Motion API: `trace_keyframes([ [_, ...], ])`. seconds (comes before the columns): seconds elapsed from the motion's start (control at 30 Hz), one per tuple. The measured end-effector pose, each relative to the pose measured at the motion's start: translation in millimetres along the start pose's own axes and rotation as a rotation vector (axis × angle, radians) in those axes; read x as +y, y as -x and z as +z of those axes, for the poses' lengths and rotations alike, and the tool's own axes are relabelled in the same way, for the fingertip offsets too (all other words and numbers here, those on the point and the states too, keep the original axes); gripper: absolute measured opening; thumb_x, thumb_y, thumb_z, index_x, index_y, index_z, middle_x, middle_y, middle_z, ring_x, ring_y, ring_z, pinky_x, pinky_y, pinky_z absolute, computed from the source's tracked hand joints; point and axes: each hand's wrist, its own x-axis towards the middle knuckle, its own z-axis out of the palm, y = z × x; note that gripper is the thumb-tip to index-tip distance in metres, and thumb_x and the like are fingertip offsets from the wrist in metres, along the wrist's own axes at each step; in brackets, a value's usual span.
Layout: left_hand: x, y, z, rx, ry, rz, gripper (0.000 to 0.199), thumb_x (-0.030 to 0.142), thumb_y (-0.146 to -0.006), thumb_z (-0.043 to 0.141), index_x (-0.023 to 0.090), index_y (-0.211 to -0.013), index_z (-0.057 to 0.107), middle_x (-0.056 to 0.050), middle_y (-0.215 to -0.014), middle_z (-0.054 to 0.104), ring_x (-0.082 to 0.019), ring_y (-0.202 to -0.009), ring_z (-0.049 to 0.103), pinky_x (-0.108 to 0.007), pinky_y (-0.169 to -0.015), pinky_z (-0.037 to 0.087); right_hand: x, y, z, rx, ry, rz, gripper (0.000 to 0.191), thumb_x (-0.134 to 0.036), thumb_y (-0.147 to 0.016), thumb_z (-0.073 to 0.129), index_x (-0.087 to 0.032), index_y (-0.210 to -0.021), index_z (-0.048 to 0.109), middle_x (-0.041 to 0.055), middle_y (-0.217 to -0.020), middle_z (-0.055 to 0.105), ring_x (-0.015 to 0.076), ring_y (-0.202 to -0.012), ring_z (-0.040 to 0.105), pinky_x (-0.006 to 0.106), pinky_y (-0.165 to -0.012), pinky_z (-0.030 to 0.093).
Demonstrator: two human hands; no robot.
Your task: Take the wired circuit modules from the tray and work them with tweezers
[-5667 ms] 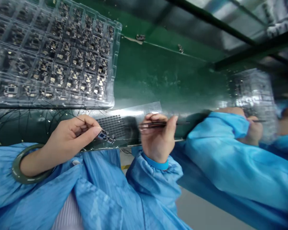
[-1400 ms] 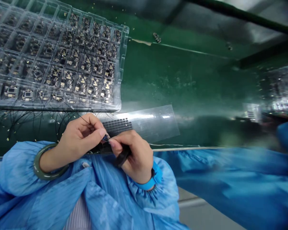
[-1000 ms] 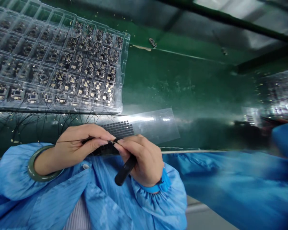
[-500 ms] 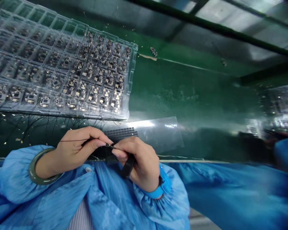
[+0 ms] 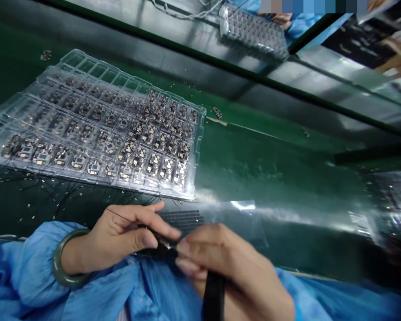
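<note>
at tabletop (image 5: 240,156), r. grip (image 5: 232,261) is clutching black tool (image 5: 214,296); l. grip (image 5: 120,236), can't tell. small part (image 5: 168,244) could be dropping if either's slipping.

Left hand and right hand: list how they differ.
The left hand has its index finger extended; the right hand has its fingers curled. A green bangle rings the left wrist, while a black object juts from the right hand. The left hand looks smaller in view than the right. Both are bare and close to a blurred dark part.
</note>
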Motion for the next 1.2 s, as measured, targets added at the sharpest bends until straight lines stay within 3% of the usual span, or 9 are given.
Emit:
trace_keyframes([
  [0.1,-5,2,-3.7,0.052,-0.066,0.065,0.067,0.027,-0.076,0.073,0.033,-0.135,0.044,-0.008,-0.136,0.056,-0.025,-0.119,0.058,-0.043,-0.106,0.041,15,-45,-26,0.117,0.127,0.057,0.009,-0.015,-0.080,0.064,-0.023,-0.083,0.064,0.0012,-0.079,0.071,0.0134,-0.073,0.067,0.023,-0.060,0.053],
  [0.23,-7,3,-5.8,0.152,-0.240,0.038,0.037,0.018,-0.085,0.061,0.028,-0.121,0.058,-0.006,-0.118,0.068,-0.021,-0.108,0.064,-0.034,-0.098,0.049,49,-145,-45,0.473,0.662,0.037,0.018,-0.033,-0.083,0.060,-0.018,-0.079,0.067,0.0015,-0.072,0.068,0.0122,-0.071,0.064,0.025,-0.062,0.045],
  [0.33,-5,0,-4.7,0.196,-0.223,-0.029,0.022,0.021,-0.088,0.057,0.023,-0.110,0.063,-0.005,-0.103,0.073,-0.018,-0.098,0.068,-0.029,-0.090,0.054,75,-214,-22,0.167,0.984,-0.004,0.036,-0.029,-0.091,0.039,-0.006,-0.105,0.063,0.0086,-0.100,0.068,0.0214,-0.099,0.064,0.030,-0.077,0.043],
  [0.43,-2,-3,-3.8,0.203,-0.241,-0.095,0.019,0.024,-0.089,0.055,0.020,-0.107,0.063,-0.005,-0.101,0.074,-0.016,-0.095,0.069,-0.025,-0.085,0.055,95,-251,20,-0.056,1.001,-0.118,0.024,-0.017,-0.088,0.049,-0.011,-0.107,0.063,0.0104,-0.106,0.069,0.0248,-0.099,0.065,0.033,-0.077,0.047],
  [0.6,-1,-5,-2.6,0.146,-0.306,-0.189,0.018,0.028,-0.092,0.050,0.022,-0.101,0.065,-0.002,-0.095,0.074,-0.012,-0.090,0.069,-0.019,-0.082,0.054,118,-258,60,-0.395,1.085,-0.203,0.022,-0.020,-0.091,0.044,-0.011,-0.099,0.064,0.0143,-0.096,0.072,0.0287,-0.088,0.068,0.038,-0.072,0.049],
  [0.77,1,-8,0.3,0.059,-0.428,-0.201,0.019,0.025,-0.091,0.049,0.021,-0.099,0.065,-0.001,-0.092,0.075,-0.011,-0.087,0.070,-0.017,-0.079,0.054,129,-245,56,-0.411,0.997,-0.073,0.043,-0.049,-0.094,0.037,-0.017,-0.104,0.064,0.0107,-0.105,0.071,0.0277,-0.096,0.067,0.037,-0.077,0.050],
  [0.9,2,-9,1.1,0.016,-0.526,-0.134,0.016,0.023,-0.088,0.051,0.019,-0.093,0.066,-0.001,-0.087,0.076,-0.012,-0.081,0.072,-0.015,-0.075,0.055,133,-238,37,-0.378,0.893,-0.063,0.041,-0.048,-0.093,0.039,-0.024,-0.121,0.057,0.0027,-0.137,0.053,0.0258,-0.110,0.062,0.038,-0.085,0.051],
  [1.07,-3,-8,-0.1,0.015,-0.560,-0.112,0.016,0.025,-0.088,0.052,0.022,-0.094,0.066,0.000,-0.088,0.077,-0.012,-0.082,0.072,-0.015,-0.075,0.054,130,-233,0,-0.221,0.847,-0.013,0.043,-0.041,-0.093,0.041,-0.025,-0.132,0.050,-0.0027,-0.144,0.044,0.0232,-0.119,0.056,0.037,-0.095,0.048],
  [1.2,-8,-8,1.4,-0.024,-0.547,-0.160,0.016,0.025,-0.089,0.051,0.024,-0.096,0.065,0.002,-0.088,0.076,-0.011,-0.083,0.071,-0.017,-0.078,0.054,133,-230,10,-0.306,0.768,-0.093,0.043,-0.040,-0.092,0.043,-0.025,-0.132,0.048,-0.0042,-0.143,0.046,0.0200,-0.123,0.053,0.032,-0.097,0.046],
])
